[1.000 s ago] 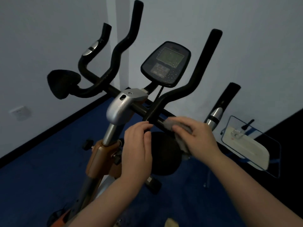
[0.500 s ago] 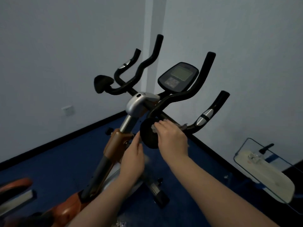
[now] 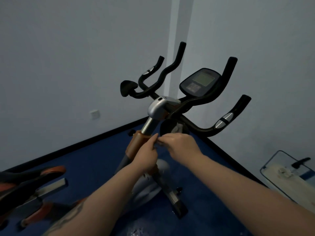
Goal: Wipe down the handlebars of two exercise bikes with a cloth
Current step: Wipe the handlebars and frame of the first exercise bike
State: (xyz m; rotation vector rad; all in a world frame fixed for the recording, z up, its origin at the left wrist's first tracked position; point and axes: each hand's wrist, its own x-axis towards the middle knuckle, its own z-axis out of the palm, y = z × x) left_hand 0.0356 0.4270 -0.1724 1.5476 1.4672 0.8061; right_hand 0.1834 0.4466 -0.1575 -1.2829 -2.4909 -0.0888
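Both hands meeting just below the handlebars (image 3: 201, 101): left hand (image 3: 146, 155) and right hand (image 3: 180, 144) pinching a grey cloth (image 3: 178, 129) between fingertips. Console (image 3: 200, 84) at 1 o'clock, second bike (image 3: 30, 183) at 8.

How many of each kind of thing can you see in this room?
Bikes: 2 (bike, second bike)
Cloth: 1
Hands: 2 (left hand, right hand)
Console: 1
Socket: 1
Mop: 1
Total: 8
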